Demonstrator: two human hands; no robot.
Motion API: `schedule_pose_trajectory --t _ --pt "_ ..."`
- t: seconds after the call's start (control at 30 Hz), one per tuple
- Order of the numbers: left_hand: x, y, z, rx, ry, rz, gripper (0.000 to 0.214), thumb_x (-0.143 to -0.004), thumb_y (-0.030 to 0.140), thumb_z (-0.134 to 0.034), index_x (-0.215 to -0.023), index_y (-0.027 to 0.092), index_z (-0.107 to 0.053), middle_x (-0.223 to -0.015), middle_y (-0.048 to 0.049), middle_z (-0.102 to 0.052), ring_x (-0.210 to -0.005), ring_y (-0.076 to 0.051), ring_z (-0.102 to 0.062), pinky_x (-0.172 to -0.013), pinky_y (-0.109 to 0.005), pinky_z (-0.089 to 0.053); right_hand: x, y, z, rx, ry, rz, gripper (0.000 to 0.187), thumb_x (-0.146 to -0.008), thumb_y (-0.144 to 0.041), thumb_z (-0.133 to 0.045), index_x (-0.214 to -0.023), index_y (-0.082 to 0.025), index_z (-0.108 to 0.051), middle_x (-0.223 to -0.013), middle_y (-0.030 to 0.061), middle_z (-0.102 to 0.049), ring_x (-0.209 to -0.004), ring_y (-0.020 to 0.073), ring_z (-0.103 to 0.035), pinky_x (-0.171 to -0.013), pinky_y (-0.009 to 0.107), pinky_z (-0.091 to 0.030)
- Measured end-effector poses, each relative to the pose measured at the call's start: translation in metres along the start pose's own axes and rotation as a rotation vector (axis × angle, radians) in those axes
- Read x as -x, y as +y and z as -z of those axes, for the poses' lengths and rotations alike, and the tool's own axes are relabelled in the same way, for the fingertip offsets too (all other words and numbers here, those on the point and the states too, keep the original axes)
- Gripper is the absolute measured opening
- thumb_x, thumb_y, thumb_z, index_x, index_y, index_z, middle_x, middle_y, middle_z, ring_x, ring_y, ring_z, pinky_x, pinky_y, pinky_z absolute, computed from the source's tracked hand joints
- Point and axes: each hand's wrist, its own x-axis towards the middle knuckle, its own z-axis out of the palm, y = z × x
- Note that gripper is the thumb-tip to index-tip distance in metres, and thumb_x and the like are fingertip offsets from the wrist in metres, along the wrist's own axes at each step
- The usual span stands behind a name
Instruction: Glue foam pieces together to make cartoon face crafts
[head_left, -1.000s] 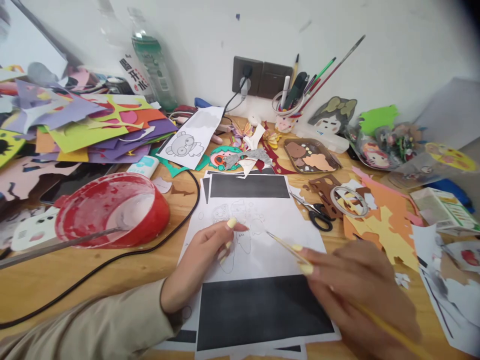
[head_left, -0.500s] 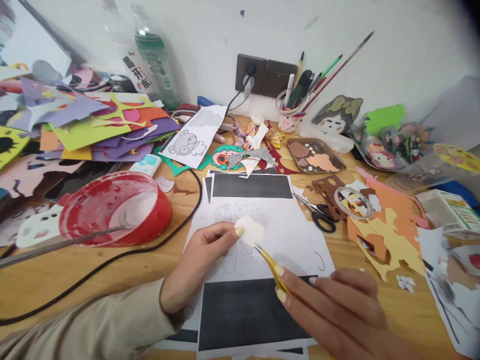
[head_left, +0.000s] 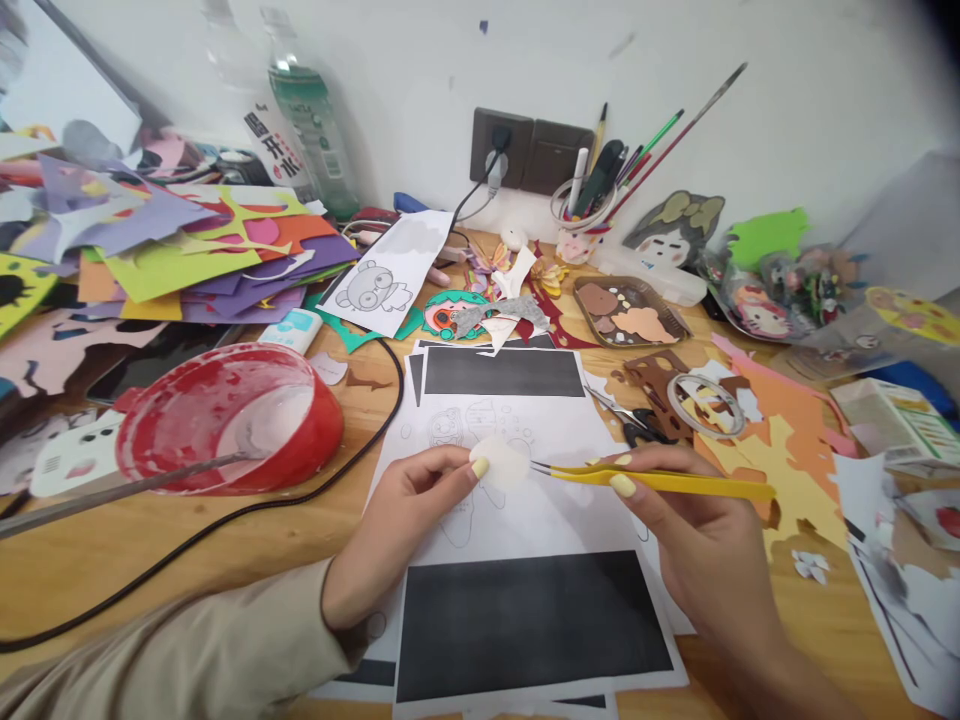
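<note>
Between thumb and fingers, my left hand (head_left: 420, 505) pinches a small rounded white paper piece (head_left: 504, 464) at its left edge. Yellow tweezers (head_left: 667, 481) are gripped in my right hand (head_left: 697, 530), lying nearly level with their tips pointing left. Those tips are close to the paper piece's right edge; whether they touch it I cannot tell. Below both hands lies a white printed sheet (head_left: 592, 520) with line drawings and black blocks, partly covered by my left hand and the paper piece.
A red bowl (head_left: 322, 430) with pale paste and a stick stands left, beside a black cable (head_left: 281, 503). Scissors (head_left: 641, 425) and orange paper scraps (head_left: 795, 400) lie right. Coloured paper (head_left: 187, 270) is piled back left. A pen cup (head_left: 581, 240) stands near the wall.
My right hand has turned and moved up and right; the tweezers went from slanting below the paper piece to nearly level at its right. My left hand keeps its pinch, almost still.
</note>
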Motion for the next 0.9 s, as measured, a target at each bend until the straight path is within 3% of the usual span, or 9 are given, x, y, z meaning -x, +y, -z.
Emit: schedule_pose_trajectory --t 0.37,0.57,0.77,0.9 --pt "0.001 0.0 0.0 -0.015 -0.006 0.019 0.021 -0.072 0.038 -0.062 -0.067 0.018 -0.059 -0.059 0.0051 -0.04 -0.054 -0.005 -0.029 -0.051 -0.019 -0.024 -0.003 0.001 0.003 -0.006 0.004 -0.118 0.012 -0.067 -0.03 -0.067 -0.078 -0.032 -0.062 -0.081 -0.0015 -0.06 -0.079 0.0159 -0.058 -0.071 0.029 -0.048" --pt "0.002 0.002 -0.001 -0.038 -0.061 0.037 0.021 -0.072 0.038 -0.061 -0.069 0.017 -0.059 -0.061 0.0044 -0.043 -0.056 -0.006 -0.031 -0.052 -0.019 -0.024 -0.002 0.001 0.002 -0.022 -0.065 -0.195 0.009 -0.07 -0.03 -0.065 -0.077 -0.03 -0.061 -0.084 0.0002 -0.058 -0.084 0.0166 -0.055 -0.076 0.029 -0.046" --pt "0.002 0.011 0.002 -0.126 -0.159 0.073 0.035 -0.076 0.048 -0.05 -0.075 0.015 -0.063 -0.053 0.0048 -0.028 -0.054 -0.008 -0.026 -0.052 -0.022 -0.021 -0.003 -0.005 0.003 -0.008 -0.163 -0.194 0.007 -0.071 -0.03 -0.064 -0.075 -0.027 -0.059 -0.077 0.0003 -0.057 -0.076 0.0156 -0.055 -0.07 0.028 -0.046" --pt "0.001 0.011 0.003 -0.236 -0.215 0.092 0.034 -0.077 0.048 -0.049 -0.078 0.019 -0.066 -0.058 0.003 -0.039 -0.058 -0.009 -0.031 -0.054 -0.023 -0.022 -0.004 -0.007 0.004 0.038 -0.243 -0.192 0.008 -0.07 -0.031 -0.064 -0.074 -0.025 -0.06 -0.076 0.0001 -0.058 -0.073 0.015 -0.056 -0.067 0.026 -0.045"
